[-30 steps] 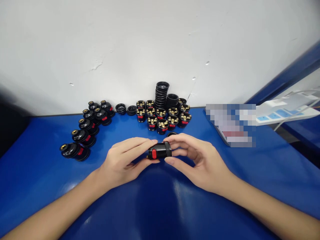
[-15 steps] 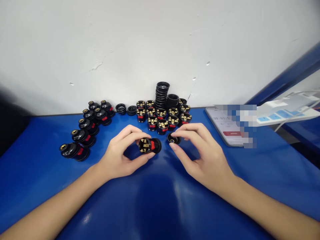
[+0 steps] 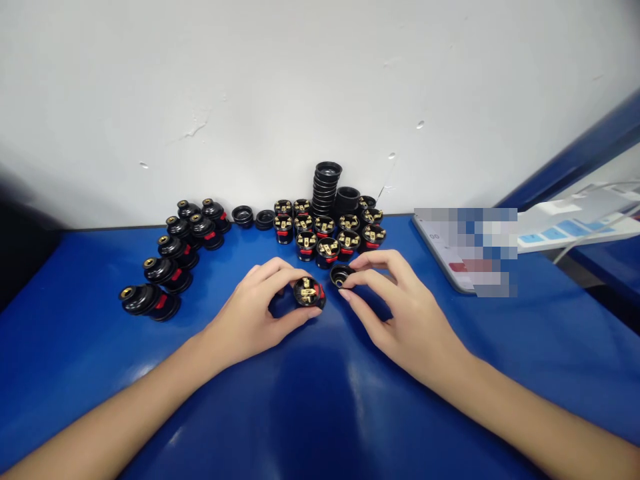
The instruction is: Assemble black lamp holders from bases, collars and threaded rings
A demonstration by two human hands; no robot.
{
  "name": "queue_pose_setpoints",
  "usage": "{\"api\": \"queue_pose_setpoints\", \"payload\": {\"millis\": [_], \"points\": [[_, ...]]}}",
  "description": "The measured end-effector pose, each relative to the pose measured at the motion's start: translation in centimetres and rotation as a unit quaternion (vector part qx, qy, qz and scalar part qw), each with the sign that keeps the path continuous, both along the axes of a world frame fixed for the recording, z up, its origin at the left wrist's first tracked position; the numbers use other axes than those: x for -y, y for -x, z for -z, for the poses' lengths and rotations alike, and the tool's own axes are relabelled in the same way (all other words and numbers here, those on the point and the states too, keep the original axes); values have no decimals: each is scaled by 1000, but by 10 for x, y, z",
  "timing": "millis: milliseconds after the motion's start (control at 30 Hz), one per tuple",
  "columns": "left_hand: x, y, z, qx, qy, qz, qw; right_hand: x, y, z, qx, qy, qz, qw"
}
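Note:
My left hand (image 3: 260,307) grips a black socket body (image 3: 307,292) with brass contacts and a red part on its side; its open end with the contacts faces up toward me. Between the thumb and fingers of my right hand (image 3: 400,300) is a black cap (image 3: 341,275), hollow side showing, with a small ring inside. The two pieces are close together but apart. Behind them stand several similar socket bodies (image 3: 327,250), contacts upward. On the left, several domed black assemblies (image 3: 150,301) with brass tops and red parts lie tilted.
A tall stack of black rings (image 3: 327,190) stands by the wall, next to a wider black ring (image 3: 347,199). Two black caps (image 3: 243,215) sit left of it. On the right are a phone (image 3: 443,257) and a white power strip (image 3: 580,227) with cables, on the blue table (image 3: 225,413).
My left hand has turned the socket body so its contacts face more upward, and moved it slightly right. The cap in my right hand has shifted slightly left and tilted toward the body.

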State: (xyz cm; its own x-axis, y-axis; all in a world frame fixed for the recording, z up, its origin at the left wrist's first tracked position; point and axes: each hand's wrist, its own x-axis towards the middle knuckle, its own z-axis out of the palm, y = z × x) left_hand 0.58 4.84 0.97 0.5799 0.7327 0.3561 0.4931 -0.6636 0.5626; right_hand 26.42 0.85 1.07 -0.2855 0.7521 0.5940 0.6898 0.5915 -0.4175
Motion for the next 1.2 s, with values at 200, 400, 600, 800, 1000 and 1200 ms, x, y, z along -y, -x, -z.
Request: {"api": "queue_pose_setpoints", "payload": {"millis": [200, 400, 600, 800, 1000, 1200], "points": [[1, 1, 1, -2, 9, 3, 1000, 6, 5, -8, -77, -55, 11, 995], [3, -2, -6, 130, -61, 27, 989, 14, 8, -10, -165, -39, -100, 980], [5, -5, -10, 170, -96, 43, 980, 18, 9, -11, -189, -21, -155, 970], [4, -5, -13, 167, -98, 48, 980, 18, 12, -8, -189, -12, -156, 970], [-3, 2, -3, 231, -33, -8, 972, 11, 9, 1, -199, 34, -65, 977], [-7, 0, 1, 298, 187, -34, 935, 0, 4, 8, -77, 122, -69, 987]]}}
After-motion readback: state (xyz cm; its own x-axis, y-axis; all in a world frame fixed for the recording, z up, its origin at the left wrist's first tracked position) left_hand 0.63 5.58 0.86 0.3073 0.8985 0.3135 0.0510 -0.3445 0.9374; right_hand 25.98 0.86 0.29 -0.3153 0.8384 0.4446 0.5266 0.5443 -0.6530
